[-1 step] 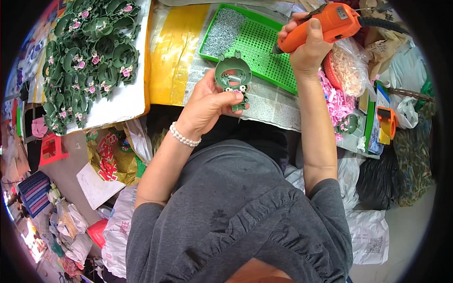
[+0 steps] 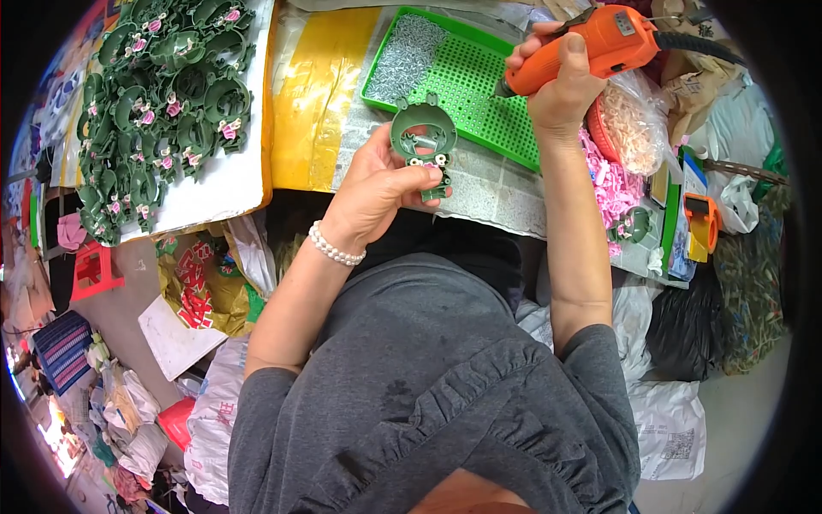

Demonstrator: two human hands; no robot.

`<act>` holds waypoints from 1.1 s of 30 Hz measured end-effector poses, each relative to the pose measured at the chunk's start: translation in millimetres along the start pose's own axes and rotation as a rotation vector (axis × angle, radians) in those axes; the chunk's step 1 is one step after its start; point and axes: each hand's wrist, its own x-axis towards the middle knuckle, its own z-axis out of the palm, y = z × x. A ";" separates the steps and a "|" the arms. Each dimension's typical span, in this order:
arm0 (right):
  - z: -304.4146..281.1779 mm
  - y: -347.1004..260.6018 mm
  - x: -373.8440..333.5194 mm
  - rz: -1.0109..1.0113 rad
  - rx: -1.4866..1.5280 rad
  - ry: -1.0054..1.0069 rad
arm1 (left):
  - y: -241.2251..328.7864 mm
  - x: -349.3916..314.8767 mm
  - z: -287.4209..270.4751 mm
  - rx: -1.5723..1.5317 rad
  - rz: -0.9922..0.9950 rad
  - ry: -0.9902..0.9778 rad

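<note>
My left hand (image 2: 383, 176) grips a dark green plastic part (image 2: 423, 128) with a round ring-like top, two small ears and a pink-and-white decoration partly under my thumb. It is held up near the table's front edge. In my right hand (image 2: 562, 90) is an orange electric screwdriver (image 2: 591, 53), its tip pointing left over the green perforated tray (image 2: 492, 94). The tip is apart from the green part. A heap of small silver screws (image 2: 407, 56) lies in the tray's left end.
At the left, many similar green parts (image 2: 175, 111) are piled on a white board (image 2: 201, 188). Pink pieces (image 2: 612, 184), a red basket (image 2: 603, 128) with a plastic bag of pale pieces (image 2: 638, 128), and an orange tape dispenser (image 2: 700, 224) sit at the right. The screwdriver's black cord (image 2: 698, 45) trails right.
</note>
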 end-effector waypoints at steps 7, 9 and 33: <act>-7.3 -25.9 2.5 0.110 0.085 -0.068 | -3.4 3.5 6.3 0.094 0.061 0.075; -6.3 -38.0 -2.9 0.096 0.192 -0.165 | -3.0 3.1 8.8 0.093 0.071 0.084; 12.8 -47.4 -53.6 0.027 0.366 -0.454 | -5.8 -0.4 17.0 0.122 0.183 0.078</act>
